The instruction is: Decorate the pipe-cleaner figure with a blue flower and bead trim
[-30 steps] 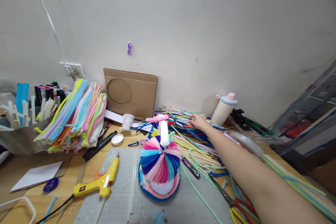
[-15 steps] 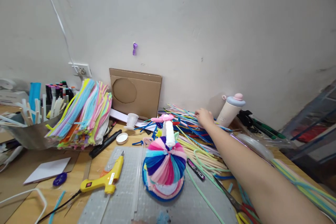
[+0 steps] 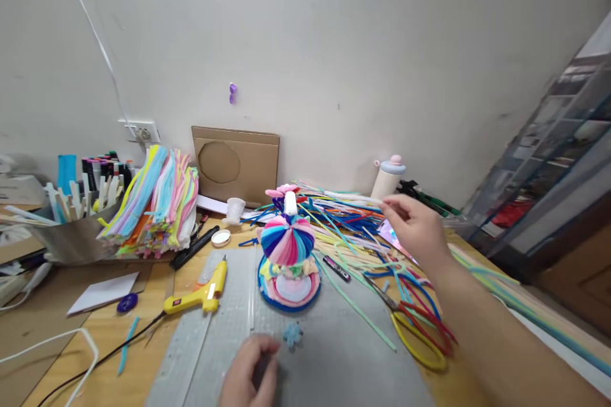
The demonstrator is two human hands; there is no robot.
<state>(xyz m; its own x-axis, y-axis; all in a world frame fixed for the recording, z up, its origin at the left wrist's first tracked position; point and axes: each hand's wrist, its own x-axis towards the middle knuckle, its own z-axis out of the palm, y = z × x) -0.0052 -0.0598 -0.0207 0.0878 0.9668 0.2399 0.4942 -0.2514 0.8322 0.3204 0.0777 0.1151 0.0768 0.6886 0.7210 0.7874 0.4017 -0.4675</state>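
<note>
Over the right end of the pipe cleaner pile [image 3: 334, 210], my right hand [image 3: 413, 222] pinches the end of a white pipe cleaner [image 3: 356, 198]. My left hand [image 3: 252, 372] is low in the view with curled fingers over the grey mat [image 3: 353, 356]; whether it holds anything is hidden. Just right of its fingertips lies a small light-blue flower-shaped piece [image 3: 293, 334]. Behind that, a striped pink, blue and white pipe cleaner figure [image 3: 289, 240] stands on a round blue-rimmed base [image 3: 290, 307].
On the left are a yellow glue gun [image 3: 198, 296] with its cord, a bundle of pastel pipe cleaners [image 3: 153, 203] and a metal container [image 3: 79, 235]. Scissors [image 3: 415, 331] lie at the right. A cardboard piece [image 3: 260, 165] and a bottle [image 3: 387, 179] stand near the wall.
My right hand has drawn back to the right from the pile, with a white pipe cleaner at its fingertips. My left hand has come into view at the bottom. The camera view has shifted.
</note>
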